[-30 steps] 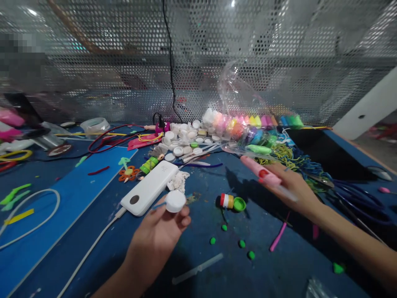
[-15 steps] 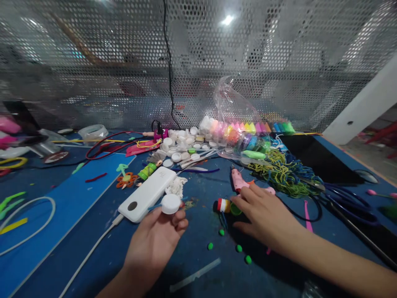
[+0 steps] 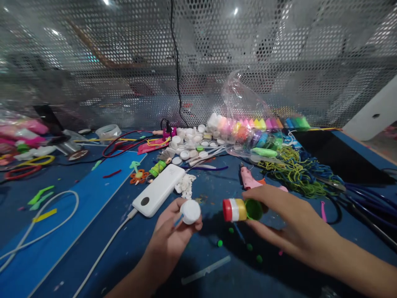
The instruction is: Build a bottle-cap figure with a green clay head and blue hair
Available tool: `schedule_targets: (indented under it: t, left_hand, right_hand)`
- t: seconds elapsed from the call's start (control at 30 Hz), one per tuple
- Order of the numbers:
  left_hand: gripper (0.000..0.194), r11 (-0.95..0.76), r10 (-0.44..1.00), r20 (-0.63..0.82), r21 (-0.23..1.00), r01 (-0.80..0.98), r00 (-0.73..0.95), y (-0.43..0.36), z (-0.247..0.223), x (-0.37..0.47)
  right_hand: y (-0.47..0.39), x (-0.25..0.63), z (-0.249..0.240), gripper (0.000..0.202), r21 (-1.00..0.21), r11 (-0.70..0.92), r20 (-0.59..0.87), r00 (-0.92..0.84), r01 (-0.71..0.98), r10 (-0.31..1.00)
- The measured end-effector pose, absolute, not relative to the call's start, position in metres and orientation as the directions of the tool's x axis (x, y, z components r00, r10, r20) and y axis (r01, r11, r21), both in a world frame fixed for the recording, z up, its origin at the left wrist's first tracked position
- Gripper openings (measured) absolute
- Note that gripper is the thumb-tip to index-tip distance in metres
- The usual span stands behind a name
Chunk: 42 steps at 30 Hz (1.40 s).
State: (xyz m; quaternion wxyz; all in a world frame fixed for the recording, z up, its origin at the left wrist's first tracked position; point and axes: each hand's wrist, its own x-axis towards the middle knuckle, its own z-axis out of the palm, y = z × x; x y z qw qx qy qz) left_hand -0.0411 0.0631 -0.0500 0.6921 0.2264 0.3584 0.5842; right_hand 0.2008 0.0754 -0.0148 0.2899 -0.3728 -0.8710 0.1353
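My left hand (image 3: pixel 173 231) holds a white bottle cap (image 3: pixel 191 211) between thumb and fingers, with a thin blue strand showing at its side. To the right, my right hand (image 3: pixel 294 227) is closed around a row of joined bottle caps (image 3: pixel 235 210), coloured red, white, gold and green. The green end one shows its open hollow. A blue strand hangs below this row. Small green balls (image 3: pixel 220 243) lie on the table beneath my hands. Just behind my right hand rests a pink glue gun (image 3: pixel 248 178), partly covered by it.
A white power bank (image 3: pixel 159 190) with a cable lies left of my hands. Farther back are a heap of white caps (image 3: pixel 184 138), a plastic bag of coloured clay (image 3: pixel 245 128) and tangled yellow-blue yarn (image 3: pixel 297 169). A translucent glue stick (image 3: pixel 206 270) lies in front.
My right hand has lifted the row of caps off the table, bringing it nearer the camera. My left hand still holds the white cap, now tilted differently. The view has shifted slightly left.
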Motion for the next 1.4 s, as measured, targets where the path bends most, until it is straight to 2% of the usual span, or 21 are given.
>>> schedule_targets:
  t: [0.1, 0.23, 0.37, 0.5, 0.6, 0.73, 0.9, 1.03, 1.23, 1.4]
  left_hand:
    - [0.028, 0.253, 0.967, -0.229, 0.815, -0.521, 0.113, 0.058, -0.051, -0.044]
    - [0.023, 0.266, 0.963, -0.222, 0.879, -0.395, 0.155, 0.054, -0.051, -0.044]
    - [0.027, 0.218, 0.971, -0.161, 0.900, -0.378, 0.178, 0.053, -0.051, -0.043]
    - [0.028, 0.198, 0.973, -0.129, 0.897, -0.395, 0.193, 0.053, -0.056, -0.044]
    - [0.027, 0.187, 0.970, -0.103, 0.896, -0.404, 0.220, 0.052, -0.062, -0.046]
    - [0.024, 0.150, 0.967, -0.047, 0.899, -0.411, 0.250, 0.050, -0.061, -0.043]
    - [0.029, 0.137, 0.980, -0.065, 0.906, -0.400, 0.186, 0.048, -0.055, -0.037]
    - [0.027, 0.133, 0.967, -0.043, 0.926, -0.354, 0.250, 0.049, -0.054, -0.040]
    - [0.027, 0.119, 0.976, -0.044, 0.928, -0.353, 0.214, 0.048, -0.054, -0.039]
    - [0.025, 0.123, 0.969, -0.036, 0.930, -0.348, 0.246, 0.048, -0.055, -0.040]
  right_hand:
    - [0.071, 0.198, -0.012, 0.024, -0.507, 0.712, 0.443, -0.561, 0.486, 0.699]
    - [0.069, 0.196, -0.016, 0.031, -0.563, 0.705, 0.428, -0.578, 0.430, 0.695]
    - [0.069, 0.194, -0.024, 0.031, -0.641, 0.655, 0.430, -0.519, 0.401, 0.739]
    - [0.070, 0.190, -0.025, 0.029, -0.761, 0.520, 0.323, -0.469, 0.388, 0.822]
    - [0.070, 0.188, -0.023, 0.029, -0.801, 0.478, 0.291, -0.462, 0.362, 0.838]
    - [0.070, 0.188, -0.023, 0.033, -0.789, 0.515, 0.338, -0.465, 0.334, 0.818]
    - [0.067, 0.189, -0.027, 0.036, -0.738, 0.587, 0.392, -0.496, 0.333, 0.775]
    - [0.064, 0.190, -0.026, 0.040, -0.693, 0.644, 0.435, -0.524, 0.325, 0.732]
    - [0.065, 0.192, -0.023, 0.037, -0.636, 0.692, 0.459, -0.553, 0.342, 0.695]
    - [0.066, 0.193, -0.022, 0.036, -0.570, 0.735, 0.492, -0.564, 0.367, 0.663]
